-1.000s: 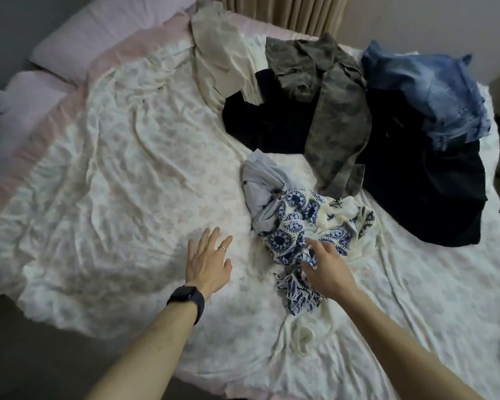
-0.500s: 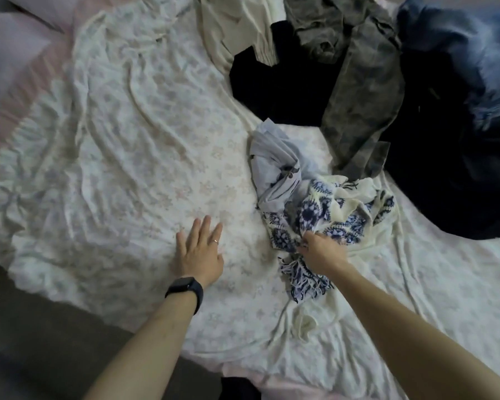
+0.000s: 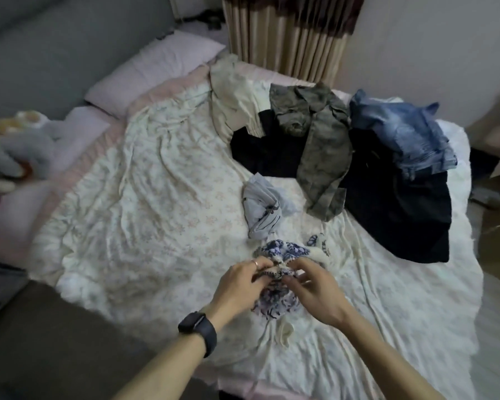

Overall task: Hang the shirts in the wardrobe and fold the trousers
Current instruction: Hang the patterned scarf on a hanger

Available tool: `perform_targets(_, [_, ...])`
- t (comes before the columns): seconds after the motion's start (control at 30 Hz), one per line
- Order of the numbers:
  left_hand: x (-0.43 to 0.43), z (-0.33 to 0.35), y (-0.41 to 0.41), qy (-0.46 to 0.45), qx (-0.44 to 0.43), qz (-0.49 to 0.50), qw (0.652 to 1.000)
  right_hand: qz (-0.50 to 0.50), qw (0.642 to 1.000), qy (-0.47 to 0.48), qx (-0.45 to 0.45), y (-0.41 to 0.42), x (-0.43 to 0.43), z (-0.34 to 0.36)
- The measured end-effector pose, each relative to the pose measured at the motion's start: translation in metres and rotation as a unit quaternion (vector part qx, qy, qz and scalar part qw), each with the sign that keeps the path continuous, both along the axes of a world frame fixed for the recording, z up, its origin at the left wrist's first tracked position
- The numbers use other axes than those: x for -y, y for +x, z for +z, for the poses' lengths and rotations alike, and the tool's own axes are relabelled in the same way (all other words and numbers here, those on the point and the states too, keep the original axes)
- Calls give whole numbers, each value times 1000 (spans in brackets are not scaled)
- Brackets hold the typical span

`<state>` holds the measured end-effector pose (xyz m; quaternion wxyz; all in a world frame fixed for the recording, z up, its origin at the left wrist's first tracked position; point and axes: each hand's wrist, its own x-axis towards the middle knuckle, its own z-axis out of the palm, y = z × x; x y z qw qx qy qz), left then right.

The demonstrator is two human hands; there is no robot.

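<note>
- Left hand [image 3: 240,284] and right hand [image 3: 315,295] meet over the patterned garment [image 3: 282,251], fingers curled and pinching a bunch of its cloth between them.
- The patterned garment lies crumpled on the sheet [image 3: 156,197] near the bed's front edge. Its long axis runs away from the person, the far end tilting slightly right.
- A grey-blue garment [image 3: 261,206] lies just beyond it, bunched, and also runs front to back.
- Farther back, the pile holds a camouflage garment [image 3: 321,157], a black garment [image 3: 263,151], denim [image 3: 401,134] and a beige garment [image 3: 231,93].
- The camouflage garment overlaps the black one, its long axis running front to back.
- A watch [image 3: 198,332] sits on the left wrist and a ring [image 3: 256,263] on a left finger.
</note>
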<state>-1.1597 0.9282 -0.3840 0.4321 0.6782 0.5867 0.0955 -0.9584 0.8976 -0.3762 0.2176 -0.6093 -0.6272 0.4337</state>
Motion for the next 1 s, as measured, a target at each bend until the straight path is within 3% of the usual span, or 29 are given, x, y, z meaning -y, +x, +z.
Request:
perform_targets(0.27, [63, 113, -48, 113, -5, 232, 966, 112, 985, 75, -104, -45, -5, 78])
perform_targets(0.43, [159, 186, -100, 204, -70, 390, 895, 281, 940, 117, -153, -126, 20, 141])
perform_targets(0.73, [417, 278, -150, 281, -134, 624, 717, 571, 756, 225, -228, -284, 187, 242])
perform_targets(0.9, [563, 305, -150, 303, -191, 705, 612, 688, 646, 177, -279, -335, 315, 266])
perform_targets(1.0, [634, 325, -153, 303, -226, 729, 570, 748, 605, 151, -227, -362, 377, 255])
